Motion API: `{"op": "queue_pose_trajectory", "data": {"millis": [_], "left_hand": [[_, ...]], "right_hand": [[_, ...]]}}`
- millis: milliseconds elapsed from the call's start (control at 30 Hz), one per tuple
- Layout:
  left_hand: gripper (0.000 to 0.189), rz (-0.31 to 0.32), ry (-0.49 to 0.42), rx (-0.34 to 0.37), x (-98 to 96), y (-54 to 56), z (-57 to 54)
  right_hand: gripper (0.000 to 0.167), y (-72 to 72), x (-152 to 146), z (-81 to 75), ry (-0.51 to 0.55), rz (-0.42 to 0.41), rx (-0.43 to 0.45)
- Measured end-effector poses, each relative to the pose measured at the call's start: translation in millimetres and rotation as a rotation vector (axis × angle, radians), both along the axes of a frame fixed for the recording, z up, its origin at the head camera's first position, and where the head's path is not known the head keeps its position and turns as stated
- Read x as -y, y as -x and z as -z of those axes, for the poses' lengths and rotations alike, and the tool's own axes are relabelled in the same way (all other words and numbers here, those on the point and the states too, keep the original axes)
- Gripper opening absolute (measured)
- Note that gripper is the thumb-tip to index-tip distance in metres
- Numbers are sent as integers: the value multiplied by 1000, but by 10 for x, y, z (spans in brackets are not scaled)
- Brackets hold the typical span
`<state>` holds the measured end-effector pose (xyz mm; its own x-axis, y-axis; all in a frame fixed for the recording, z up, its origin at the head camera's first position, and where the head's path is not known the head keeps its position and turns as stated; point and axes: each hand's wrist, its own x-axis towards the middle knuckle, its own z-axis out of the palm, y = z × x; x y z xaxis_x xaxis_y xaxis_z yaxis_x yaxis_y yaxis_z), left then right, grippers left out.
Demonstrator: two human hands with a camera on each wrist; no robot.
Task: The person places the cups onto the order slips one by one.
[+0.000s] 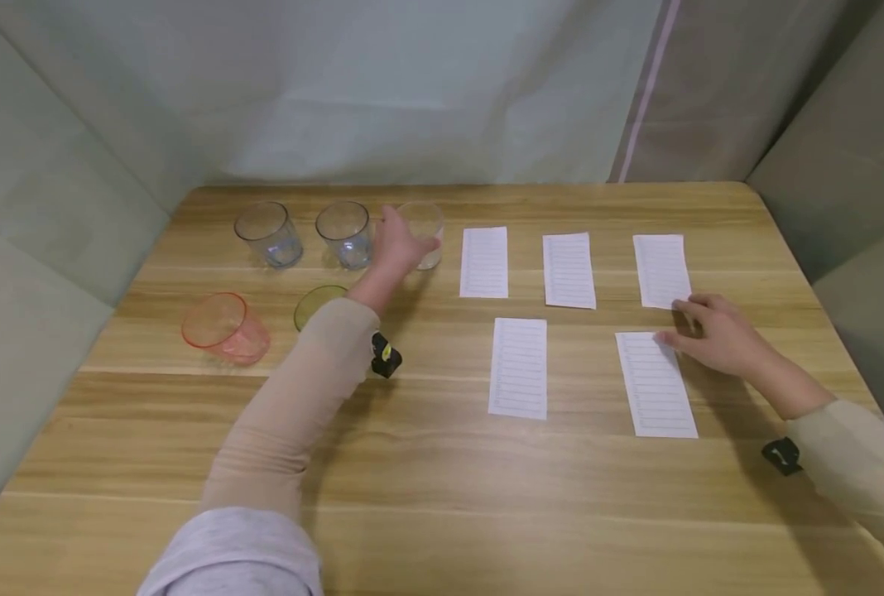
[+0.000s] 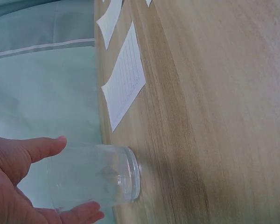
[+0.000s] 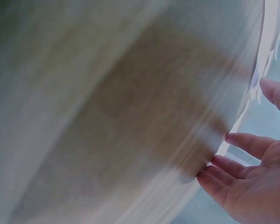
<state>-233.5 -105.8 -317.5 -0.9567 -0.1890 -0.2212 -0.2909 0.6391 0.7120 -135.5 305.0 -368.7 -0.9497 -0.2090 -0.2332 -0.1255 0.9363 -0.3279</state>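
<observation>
My left hand (image 1: pixel 401 246) is at a clear glass (image 1: pixel 429 228) at the back of the table, its thumb and fingers on opposite sides. In the left wrist view this colourless glass (image 2: pixel 91 175) stands with its base at the wood, and the hand (image 2: pixel 11 186) holds it from behind. My right hand (image 1: pixel 721 335) rests its fingertips on the table between two lined paper slips, a back one (image 1: pixel 661 269) and a front one (image 1: pixel 658 385). The fingers of that hand (image 3: pixel 256 182) are loosely spread and hold nothing.
Left of the clear glass stand two bluish glasses, one (image 1: pixel 345 236) and another (image 1: pixel 269 234). Nearer are an orange glass (image 1: pixel 226 329) and a green one (image 1: pixel 321 300), partly behind my left arm. More slips lie mid-table (image 1: pixel 484 262), including one (image 1: pixel 569 269) and one nearer (image 1: pixel 518 368).
</observation>
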Motion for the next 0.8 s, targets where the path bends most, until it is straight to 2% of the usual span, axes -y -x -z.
{"op": "queue_pose_trajectory", "data": {"millis": [333,633,800], "left_hand": [[100,-13,-43,14,4,9,19],[99,-26,-38,-1,-8,-19,37],[94,-23,-64,-38,-15,-24,35]], "right_hand": [[82,-27,-13,-4,0,-15,-11],[81,-36,-36,8,1,-21,10],[81,-41,-42,15,-4,-19,11]]}}
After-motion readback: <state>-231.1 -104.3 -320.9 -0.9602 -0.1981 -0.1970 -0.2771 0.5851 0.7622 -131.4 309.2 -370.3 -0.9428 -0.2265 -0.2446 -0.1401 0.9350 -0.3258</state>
